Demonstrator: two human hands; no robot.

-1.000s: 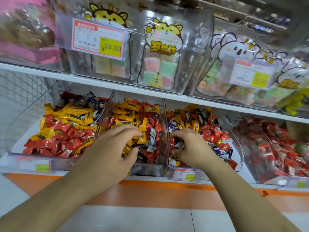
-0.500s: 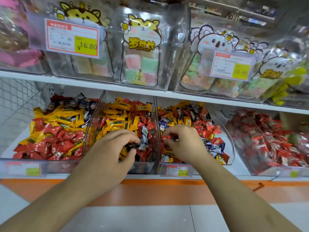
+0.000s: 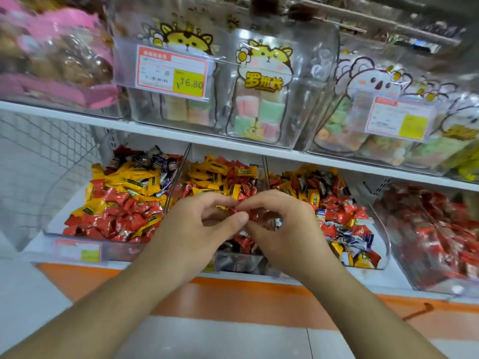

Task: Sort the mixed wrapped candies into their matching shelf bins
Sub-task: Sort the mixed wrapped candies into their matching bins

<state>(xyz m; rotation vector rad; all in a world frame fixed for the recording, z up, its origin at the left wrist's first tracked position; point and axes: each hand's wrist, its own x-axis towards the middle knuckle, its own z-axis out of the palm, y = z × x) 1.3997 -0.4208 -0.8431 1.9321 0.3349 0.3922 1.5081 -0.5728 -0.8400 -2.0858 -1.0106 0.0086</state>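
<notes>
Head view: price tag (image 3: 172, 71) reads 16.80; both hands pinch red candy (image 3: 239, 212)

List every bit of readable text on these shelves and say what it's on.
"¥16.80": yellow patch of the price tag; its other print is too blurred.
"罗班长": hamster bag.
Right price tag: blurred.
Lower tag: blurred.
Candy wrappers: too small.

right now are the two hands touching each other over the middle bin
Cannot tell. In the head view the left hand and right hand meet fingertip to fingertip around a red candy, which hides any contact or gap.
</notes>
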